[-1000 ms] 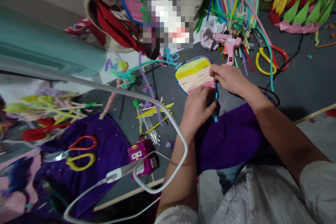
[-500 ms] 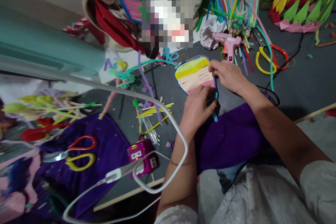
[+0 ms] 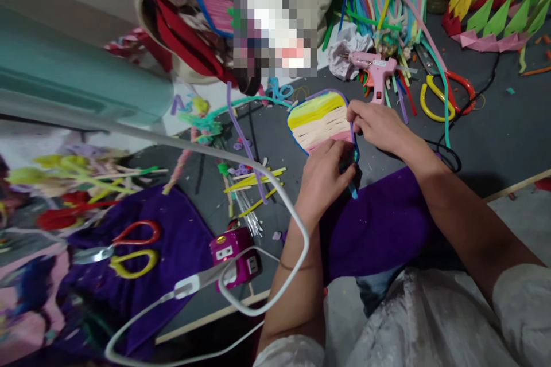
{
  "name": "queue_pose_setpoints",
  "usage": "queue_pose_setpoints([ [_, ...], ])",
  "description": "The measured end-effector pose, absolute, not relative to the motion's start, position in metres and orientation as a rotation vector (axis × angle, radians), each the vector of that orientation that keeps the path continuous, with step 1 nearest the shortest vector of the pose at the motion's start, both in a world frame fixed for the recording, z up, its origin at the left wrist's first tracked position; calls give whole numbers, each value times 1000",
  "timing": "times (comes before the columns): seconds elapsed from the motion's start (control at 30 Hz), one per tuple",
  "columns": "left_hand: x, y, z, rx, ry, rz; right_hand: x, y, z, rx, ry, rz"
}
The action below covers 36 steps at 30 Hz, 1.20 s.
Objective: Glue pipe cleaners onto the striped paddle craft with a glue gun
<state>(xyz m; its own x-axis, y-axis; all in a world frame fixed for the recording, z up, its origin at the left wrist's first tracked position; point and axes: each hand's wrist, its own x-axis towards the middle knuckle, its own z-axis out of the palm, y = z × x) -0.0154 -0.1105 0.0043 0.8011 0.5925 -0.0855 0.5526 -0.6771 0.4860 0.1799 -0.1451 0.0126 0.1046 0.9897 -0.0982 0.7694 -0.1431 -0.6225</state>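
Note:
A panel of pipe cleaners (image 3: 321,120), striped yellow, cream and pink with a blue and purple rim, lies on the grey table. My left hand (image 3: 325,178) rests over its lower edge, fingers curled, with a blue tip poking out below the fingers; the rest of that piece is hidden. At the panel's right edge, my right hand (image 3: 372,123) pinches the purple rim strip between thumb and fingers. A purple cloth (image 3: 379,223) lies just below both hands.
Beyond the hands are a pink glue gun (image 3: 379,71) and scissors (image 3: 437,97). A white cable (image 3: 301,223) loops over my left forearm near a magenta power block (image 3: 235,255). More scissors (image 3: 135,246) lie at left.
My right hand has shifted very slightly to the right along with small camera movement. Both hands keep nearly the same pose on the panel.

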Motion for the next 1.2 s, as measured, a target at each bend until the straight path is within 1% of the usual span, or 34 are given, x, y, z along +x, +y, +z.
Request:
queue_pose_setpoints([
  [0.8,-16,-111,2,2517,841,106,177,-143,10,-1921,-1742,712],
  [1.2,-22,-109,8,2481,760,81,177,-143,2,-1927,-1761,637],
])
